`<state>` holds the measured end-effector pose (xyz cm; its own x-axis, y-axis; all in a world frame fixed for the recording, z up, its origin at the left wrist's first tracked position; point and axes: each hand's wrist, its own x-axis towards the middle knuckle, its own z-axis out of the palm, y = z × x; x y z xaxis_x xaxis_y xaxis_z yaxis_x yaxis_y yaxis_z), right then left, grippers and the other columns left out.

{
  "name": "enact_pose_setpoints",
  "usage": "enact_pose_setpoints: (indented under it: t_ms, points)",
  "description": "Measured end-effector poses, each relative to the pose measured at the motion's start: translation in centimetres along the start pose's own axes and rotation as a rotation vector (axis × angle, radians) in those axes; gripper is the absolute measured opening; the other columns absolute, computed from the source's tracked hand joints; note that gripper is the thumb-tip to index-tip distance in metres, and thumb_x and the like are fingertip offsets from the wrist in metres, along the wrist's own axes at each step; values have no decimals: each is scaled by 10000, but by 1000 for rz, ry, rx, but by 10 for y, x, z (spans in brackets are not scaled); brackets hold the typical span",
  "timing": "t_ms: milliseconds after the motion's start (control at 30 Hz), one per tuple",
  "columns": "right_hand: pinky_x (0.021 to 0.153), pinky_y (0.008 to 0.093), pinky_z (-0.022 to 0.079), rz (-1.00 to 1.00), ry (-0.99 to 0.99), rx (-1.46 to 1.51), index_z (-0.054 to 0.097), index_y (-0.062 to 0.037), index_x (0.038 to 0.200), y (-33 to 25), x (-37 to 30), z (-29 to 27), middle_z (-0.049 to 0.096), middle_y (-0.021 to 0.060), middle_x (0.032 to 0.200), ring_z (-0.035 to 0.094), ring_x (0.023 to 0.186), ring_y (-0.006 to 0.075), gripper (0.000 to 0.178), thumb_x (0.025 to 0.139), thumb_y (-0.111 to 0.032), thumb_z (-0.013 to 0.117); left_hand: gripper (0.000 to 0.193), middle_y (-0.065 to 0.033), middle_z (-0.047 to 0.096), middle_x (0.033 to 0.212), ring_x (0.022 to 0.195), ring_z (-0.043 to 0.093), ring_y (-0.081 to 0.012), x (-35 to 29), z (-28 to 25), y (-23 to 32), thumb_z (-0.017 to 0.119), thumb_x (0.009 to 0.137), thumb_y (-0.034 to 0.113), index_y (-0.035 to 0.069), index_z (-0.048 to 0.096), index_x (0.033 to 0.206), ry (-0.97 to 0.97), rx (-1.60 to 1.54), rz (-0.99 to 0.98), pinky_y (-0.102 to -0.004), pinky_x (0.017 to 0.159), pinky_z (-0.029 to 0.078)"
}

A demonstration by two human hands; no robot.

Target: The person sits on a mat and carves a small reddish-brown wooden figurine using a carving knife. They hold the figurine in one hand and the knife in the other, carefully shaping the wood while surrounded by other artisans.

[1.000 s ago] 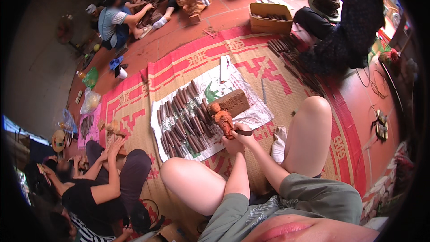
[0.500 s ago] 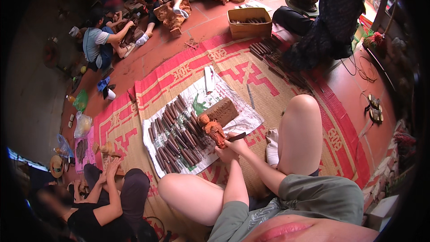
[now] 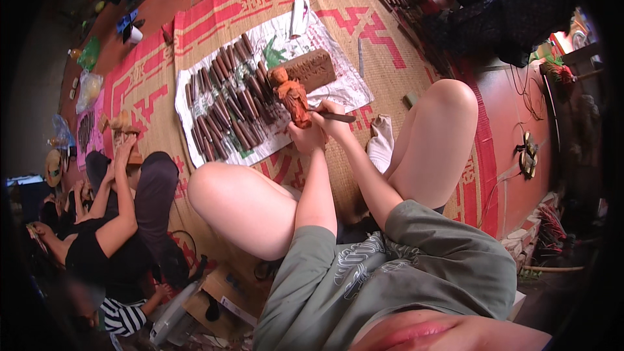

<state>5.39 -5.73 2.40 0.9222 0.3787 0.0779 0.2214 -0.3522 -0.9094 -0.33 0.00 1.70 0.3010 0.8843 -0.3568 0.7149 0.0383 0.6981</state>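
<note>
My left hand (image 3: pixel 305 136) is closed round the lower end of a reddish-orange carved wooden figurine (image 3: pixel 294 99). The figurine leans with its round head pointing away from me. Close beside it, my right hand (image 3: pixel 333 123) grips a carving chisel (image 3: pixel 339 117) by its dark handle, the working end toward the figurine's base. Whether the tip touches the wood is too small to tell. Just behind the figurine lies a brown wooden block (image 3: pixel 304 70) with a rough, carved-looking side. Many more chisels (image 3: pixel 229 94) with dark handles lie in rows to the left of my hands.
The chisels and block lie on a white sheet (image 3: pixel 195 145) over a red and tan woven mat (image 3: pixel 383 84). A white roll (image 3: pixel 299 18) lies at the sheet's far edge. Another person (image 3: pixel 123 208) sits at left; a dark-clothed person (image 3: pixel 500 19) sits at far right. Sandals (image 3: pixel 528 155) stand on the tiles.
The view has tilted down and shifted, so the sheet and my hands appear higher and farther left. The figurine stands more upright in my left hand, and the chisel handle has turned.
</note>
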Motion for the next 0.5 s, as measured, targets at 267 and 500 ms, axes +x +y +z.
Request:
enact_pose_setpoints:
  t_ms: [267, 500]
  points:
    - [536, 246, 442, -71, 81, 143, 584, 16, 753, -8, 8, 8, 610, 57, 643, 553, 592, 80, 156, 747, -75, 710, 649, -164, 575, 1104, 991, 594, -347, 3, -3, 1, 676, 673, 484, 54, 487, 1121, 13, -26, -17, -442, 827, 473]
    - [549, 234, 457, -35, 35, 184, 580, 22, 751, -11, 18, 21, 614, 48, 633, 571, 589, 81, 142, 779, -68, 685, 723, -173, 549, 1154, 1046, 570, -342, 7, 6, -8, 662, 693, 532, 37, 468, 1183, 16, 4, 17, -447, 840, 473]
